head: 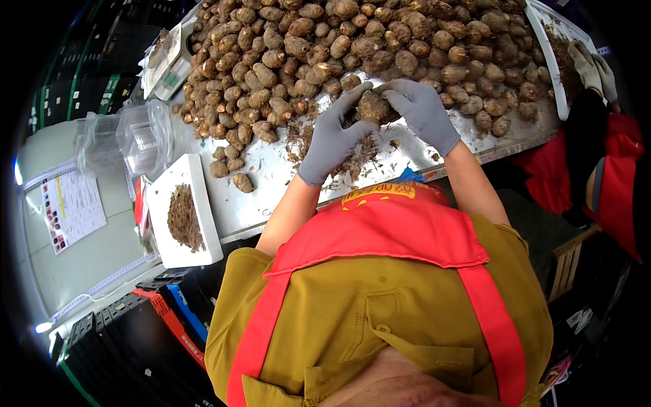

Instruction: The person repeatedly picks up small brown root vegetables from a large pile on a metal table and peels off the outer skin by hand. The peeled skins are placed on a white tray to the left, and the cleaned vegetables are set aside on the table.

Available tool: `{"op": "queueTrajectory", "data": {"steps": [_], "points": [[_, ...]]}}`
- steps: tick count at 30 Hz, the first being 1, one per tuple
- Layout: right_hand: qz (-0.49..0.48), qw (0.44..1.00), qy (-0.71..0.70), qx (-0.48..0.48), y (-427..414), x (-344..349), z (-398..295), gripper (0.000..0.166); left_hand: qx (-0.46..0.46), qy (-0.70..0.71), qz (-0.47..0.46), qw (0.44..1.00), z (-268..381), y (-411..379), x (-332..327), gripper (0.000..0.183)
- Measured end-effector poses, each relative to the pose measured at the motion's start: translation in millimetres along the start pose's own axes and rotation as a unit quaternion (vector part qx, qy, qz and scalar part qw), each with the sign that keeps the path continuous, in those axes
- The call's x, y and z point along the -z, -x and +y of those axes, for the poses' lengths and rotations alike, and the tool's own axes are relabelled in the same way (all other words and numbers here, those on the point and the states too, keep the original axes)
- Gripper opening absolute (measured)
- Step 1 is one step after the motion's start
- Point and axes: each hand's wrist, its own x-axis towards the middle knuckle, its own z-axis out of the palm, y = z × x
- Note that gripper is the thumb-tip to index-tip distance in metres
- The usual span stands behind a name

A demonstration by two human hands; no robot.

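Between my two grey-gloved hands is a brown, hairy taro corm, raised a little over the table. My left hand grips its left side, thumb below and fingers above. From the right, my right hand holds it with bent fingers; its thumb is partly hidden. Beyond the hands spreads a large heap of taro corms. Dry root fibres and peelings litter the metal tabletop below my hands. A single loose corm lies left of them, near several others.
A white foam tray with brown root scraps sits at the table's left end. Clear plastic bags and a printed sheet lie further left. At far right, a co-worker's gloved hands are over another white tray.
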Motion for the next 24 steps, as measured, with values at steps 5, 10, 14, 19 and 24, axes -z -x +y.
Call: {"op": "queueTrajectory", "data": {"steps": [5,10,14,19,24], "points": [[-0.047,0.998,-0.049,-0.007,5,3,2,0.034,0.015,0.046,0.003,0.999,-1,1,3,0.067],[-0.04,0.994,0.1,0.024,10,-1,-9,0.035,-0.069,-0.173,0.035,0.982,0,1,-2,0.066],[-0.006,0.982,0.179,0.067,11,-12,-1,0.03,-0.133,-0.278,0.052,0.95,-6,1,-5,0.066],[-0.021,0.966,0.251,0.052,9,-17,0,0.022,-0.086,-0.292,0.022,0.952,-11,5,0,0.068],[-0.049,0.979,0.19,0.052,-2,-9,-3,0.02,-0.018,-0.087,-0.013,0.996,-17,8,8,0.073]]}}
